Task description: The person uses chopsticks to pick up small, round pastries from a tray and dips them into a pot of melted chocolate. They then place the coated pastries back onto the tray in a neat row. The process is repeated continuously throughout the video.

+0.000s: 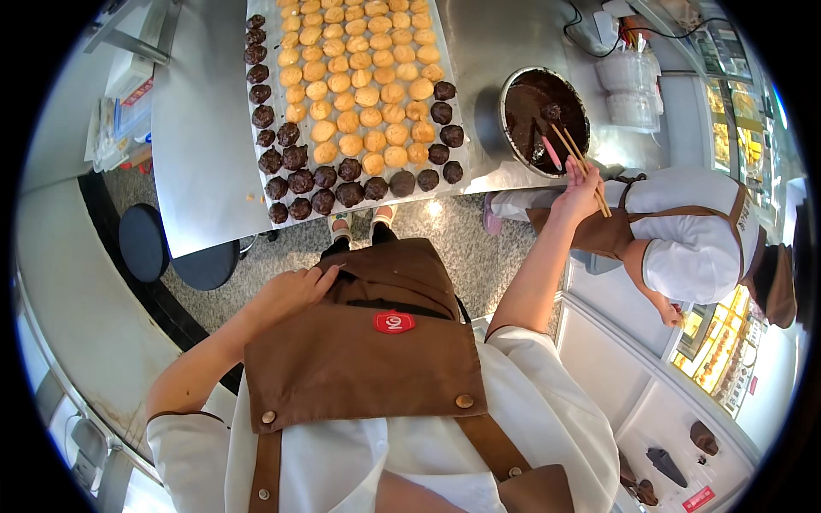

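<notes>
My right hand [577, 192] grips a pair of wooden chopsticks [575, 151] over a metal bowl [507, 131] of dark chocolate coating. At the chopsticks' tips, in the bowl, is a coated ball [551, 111]. A pink-handled utensil [551, 154] leans in the same bowl. My left hand [304, 285] rests at the brown apron [365, 365], its fingers bent by a fold; whether it pinches the cloth is unclear. On a paper-lined tray [458, 154] are rows of golden baked puffs [367, 97], with chocolate-coated ones [349, 193] along the left, near and right edges.
The tray and bowl stand on a steel table [199, 147]. Stacked clear plastic containers [632, 86] and a black cable lie right of the bowl. A co-worker [686, 205] in a white shirt bends at the right. Dark round stools [142, 242] stand at the left below the table.
</notes>
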The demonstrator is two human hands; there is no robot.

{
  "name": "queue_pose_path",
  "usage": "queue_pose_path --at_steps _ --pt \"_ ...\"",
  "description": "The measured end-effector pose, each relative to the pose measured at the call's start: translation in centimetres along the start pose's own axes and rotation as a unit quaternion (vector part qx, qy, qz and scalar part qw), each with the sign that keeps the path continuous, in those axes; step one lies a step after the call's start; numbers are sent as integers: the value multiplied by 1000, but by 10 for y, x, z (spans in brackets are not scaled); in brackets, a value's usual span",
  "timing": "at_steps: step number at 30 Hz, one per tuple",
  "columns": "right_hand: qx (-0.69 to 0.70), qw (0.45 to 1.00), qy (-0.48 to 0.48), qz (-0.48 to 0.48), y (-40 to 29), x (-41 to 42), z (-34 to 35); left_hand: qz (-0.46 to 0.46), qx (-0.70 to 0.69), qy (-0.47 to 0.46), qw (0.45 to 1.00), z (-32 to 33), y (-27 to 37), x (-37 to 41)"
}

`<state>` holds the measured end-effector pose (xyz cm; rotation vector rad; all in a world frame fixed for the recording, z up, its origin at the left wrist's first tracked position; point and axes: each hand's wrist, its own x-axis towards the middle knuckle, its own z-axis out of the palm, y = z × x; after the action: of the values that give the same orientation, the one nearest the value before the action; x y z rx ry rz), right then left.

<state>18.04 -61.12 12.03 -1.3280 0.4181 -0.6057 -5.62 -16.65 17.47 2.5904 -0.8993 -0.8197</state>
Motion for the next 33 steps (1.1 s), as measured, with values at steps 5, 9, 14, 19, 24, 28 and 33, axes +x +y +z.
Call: queue_pose_path --at_steps 5,9,14,19,24,28,33 --pt "1 1000 1 -1 -5 -3 5 -14 -31 21 999 6 -8 -5" --pt "5 1000 -4 -7 -5 -1 1 -82 -163 157 971 -9 -17 -9" --pt "5 1000 16 0 -9 -1 2 -260 -219 198 919 26 -77 -27" --pt "6 1000 12 6 -8 0 2 -374 -217 280 857 81 -147 -50" --pt "3 1000 9 15 -13 -1 5 -366 -213 306 853 127 -204 -65" --pt "7 1000 -11 -7 -17 1 4 -433 -319 201 818 117 -221 -58" --pt "-14 999 5 33 -2 0 3 -435 -268 139 848 107 -227 -49"
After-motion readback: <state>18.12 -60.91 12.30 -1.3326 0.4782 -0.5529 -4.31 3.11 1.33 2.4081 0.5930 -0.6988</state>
